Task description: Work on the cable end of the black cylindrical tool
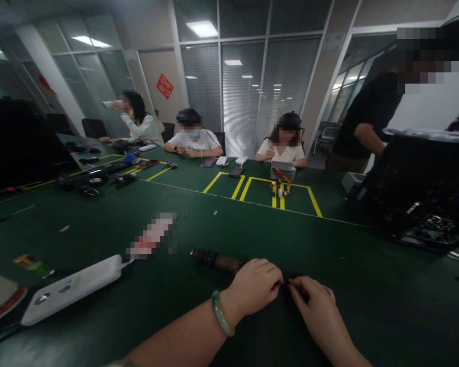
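A dark, roughly cylindrical tool (pixel 225 263) lies on the green table, its narrow metal tip pointing left. Its right end passes behind my left hand (pixel 254 285), which wears a green bangle (pixel 222 313). The fingers of that hand are closed and bent down at their tips. Close on its right, my right hand (pixel 315 306) pinches with thumb and forefinger. Something small and dark shows where the fingertips of both hands meet, too dim to name. Whether it joins the tool is hidden.
To the left lie a white power strip (pixel 74 290), a small green bottle with a gold cap (pixel 34 265) and a blurred-out flat object (pixel 153 235). Dark equipment (pixel 424 199) stands at right. Several people sit or stand beyond the yellow-taped table (pixel 199 224).
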A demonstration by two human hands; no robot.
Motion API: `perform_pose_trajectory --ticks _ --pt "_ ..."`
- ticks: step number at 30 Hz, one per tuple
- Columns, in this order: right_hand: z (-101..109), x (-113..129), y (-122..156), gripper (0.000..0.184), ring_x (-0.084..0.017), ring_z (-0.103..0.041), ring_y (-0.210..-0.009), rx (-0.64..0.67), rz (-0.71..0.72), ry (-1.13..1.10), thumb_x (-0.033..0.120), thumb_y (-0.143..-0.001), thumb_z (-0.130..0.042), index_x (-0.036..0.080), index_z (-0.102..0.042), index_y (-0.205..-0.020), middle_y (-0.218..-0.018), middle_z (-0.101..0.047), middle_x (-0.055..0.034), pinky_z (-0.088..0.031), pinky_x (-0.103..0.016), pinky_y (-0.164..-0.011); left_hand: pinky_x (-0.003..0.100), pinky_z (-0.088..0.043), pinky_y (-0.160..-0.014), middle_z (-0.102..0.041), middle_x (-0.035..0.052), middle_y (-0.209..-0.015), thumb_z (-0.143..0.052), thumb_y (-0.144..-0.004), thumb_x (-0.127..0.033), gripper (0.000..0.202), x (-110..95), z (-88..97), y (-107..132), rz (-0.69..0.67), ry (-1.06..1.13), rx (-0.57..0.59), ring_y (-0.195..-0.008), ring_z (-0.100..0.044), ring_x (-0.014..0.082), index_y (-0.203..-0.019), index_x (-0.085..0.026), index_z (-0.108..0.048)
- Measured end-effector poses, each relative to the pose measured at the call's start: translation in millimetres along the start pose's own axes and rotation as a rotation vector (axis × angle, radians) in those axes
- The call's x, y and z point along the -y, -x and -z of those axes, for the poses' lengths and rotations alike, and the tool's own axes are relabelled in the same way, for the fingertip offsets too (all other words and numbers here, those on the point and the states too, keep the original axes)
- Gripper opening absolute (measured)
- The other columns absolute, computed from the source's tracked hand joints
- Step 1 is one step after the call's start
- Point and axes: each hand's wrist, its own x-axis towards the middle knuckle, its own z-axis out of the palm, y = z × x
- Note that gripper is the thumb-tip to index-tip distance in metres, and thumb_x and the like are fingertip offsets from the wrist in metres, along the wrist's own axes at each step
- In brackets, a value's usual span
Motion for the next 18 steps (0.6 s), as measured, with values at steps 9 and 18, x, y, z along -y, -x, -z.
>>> perform_pose_trajectory --ticks 9,18 --pt "10.3 9.9 0.2 0.018 -0.021 -0.061 -0.086 0.008 -0.008 -0.133 0.033 -0.090 -0.053 0.023 -0.068 -0.087 -0.089 -0.068 -0.0026 -0.040 -0.034 -0.082 0.033 -0.040 -0.093 -0.063 -0.0005 -0.104 -0.057 -0.090 -0.019 0.009 -2.2 0.8 1.4 -0.030 0.028 0.014 -0.101 -0.055 0.0169 -0.097 -0.022 -0.060" --pt "10.3 10.4 4.2 0.016 -0.018 -0.060 -0.080 -0.032 0.009 -0.185 0.032 -0.090 -0.056 0.025 -0.068 -0.085 -0.083 -0.066 0.0020 -0.039 -0.031 -0.078 0.032 -0.041 -0.089 -0.064 -0.0009 -0.103 -0.059 -0.089 -0.019 0.009 -6.1 -0.1 0.6 -0.012 -0.011 0.000 -0.099 -0.055 0.0168 -0.097 -0.022 -0.061"
